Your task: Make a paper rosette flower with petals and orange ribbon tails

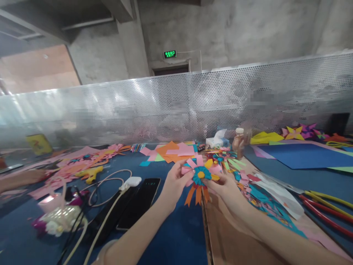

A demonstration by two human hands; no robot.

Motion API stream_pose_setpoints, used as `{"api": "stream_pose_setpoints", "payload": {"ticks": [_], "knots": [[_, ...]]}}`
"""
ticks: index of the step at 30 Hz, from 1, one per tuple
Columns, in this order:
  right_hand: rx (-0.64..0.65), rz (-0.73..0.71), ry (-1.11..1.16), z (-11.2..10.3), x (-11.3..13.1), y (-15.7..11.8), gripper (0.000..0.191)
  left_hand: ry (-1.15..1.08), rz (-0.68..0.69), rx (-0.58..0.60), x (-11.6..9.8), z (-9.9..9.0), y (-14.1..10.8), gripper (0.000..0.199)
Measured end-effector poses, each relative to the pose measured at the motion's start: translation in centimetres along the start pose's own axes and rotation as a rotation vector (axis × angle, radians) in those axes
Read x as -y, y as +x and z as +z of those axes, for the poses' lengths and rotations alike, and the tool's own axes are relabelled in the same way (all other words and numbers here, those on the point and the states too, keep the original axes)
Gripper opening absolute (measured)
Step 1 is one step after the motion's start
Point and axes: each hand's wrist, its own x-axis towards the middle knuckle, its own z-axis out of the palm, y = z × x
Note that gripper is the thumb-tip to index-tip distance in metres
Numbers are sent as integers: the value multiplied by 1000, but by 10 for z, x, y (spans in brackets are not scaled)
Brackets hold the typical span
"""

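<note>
A paper flower point(202, 175) with a teal pleated centre, a yellow middle, pink and yellow petals and orange strips hanging below is held up between both hands. My left hand point(176, 182) grips its left side, thumb at the front near the pink petals. On the right side, my right hand point(224, 187) pinches the lower right edge by a yellow petal. Behind the flower lie pink and orange paper sheets point(176, 151) on the blue table.
Phone point(140, 202), white charger point(133, 181), cables and yellow glue gun point(89, 173) are at left, where another person's hand point(24, 179) rests near pink paper. Scissors point(328, 209), paper scraps point(261, 195), blue sheets point(300, 154), a bottle point(238, 140) and tissues point(217, 141) stand or lie right.
</note>
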Motion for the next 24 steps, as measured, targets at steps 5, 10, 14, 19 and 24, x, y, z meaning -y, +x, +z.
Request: {"api": "stream_pose_setpoints", "payload": {"ticks": [5,10,14,19,24], "knots": [[28,-9,51,4,8,-6,19,-5,-11,36,-1,-1,0,34],[-26,-37,75,4,6,-4,20,23,3,90,-1,-1,-1,37],[-21,-33,64,2,4,-2,23,46,18,110,0,-2,-1,43],[-10,-38,55,4,9,-5,24,81,15,55,1,-3,-1,38],[-51,-34,0,4,6,-5,23,88,59,11,3,-4,0,34]]}}
